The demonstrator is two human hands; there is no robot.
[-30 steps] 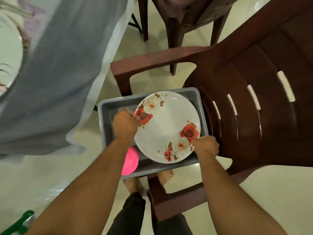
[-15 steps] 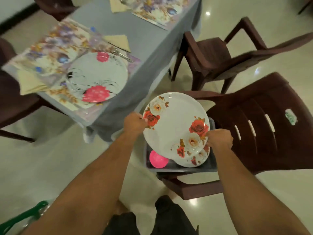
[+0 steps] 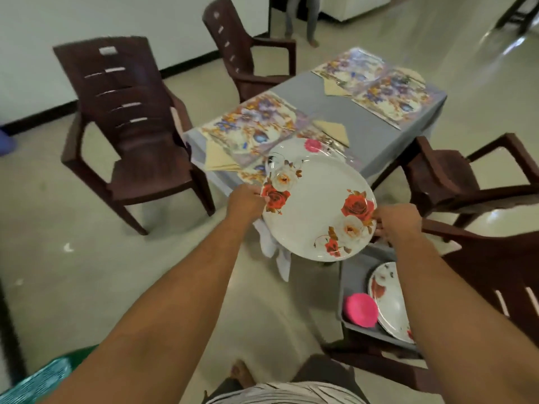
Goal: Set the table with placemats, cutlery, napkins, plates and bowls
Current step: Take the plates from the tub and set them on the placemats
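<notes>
Both hands clamp one round white plate printed with red and cream roses (image 3: 316,211) — the left hand (image 3: 244,203) curled on its left rim beside a red rose, the right hand (image 3: 398,221) pinching the opposite rim, fingers (image 3: 379,228) wrapped under the edge. The plate rides roughly level in the air between them, neither hand nearer the goal than the other.

The goal lies straight ahead and beyond the plate: a grey-clothed rectangular worktop (image 3: 370,135), its long axis running away from the person toward the upper right. At its near corner another white plate with a pink flower (image 3: 294,150) already sits on a floral placemat; the carried plate overlaps it from this view, so how far above the cloth it hangs cannot be told. To the left of that setting, a floral purple-and-cream placemat (image 3: 248,121) lies bare, with a folded beige napkin (image 3: 217,157) at its near edge — probably the next free place, reached by swinging the plate forward and left. Two more placemats (image 3: 388,91) at the far end are bare of plates too.

Down to the right, by the right forearm, a grey plastic tub (image 3: 354,272) on a brown chair holds another rose plate (image 3: 388,298) and a pink plastic bowl (image 3: 360,310). Brown plastic armchairs (image 3: 125,126) ring the worktop.
</notes>
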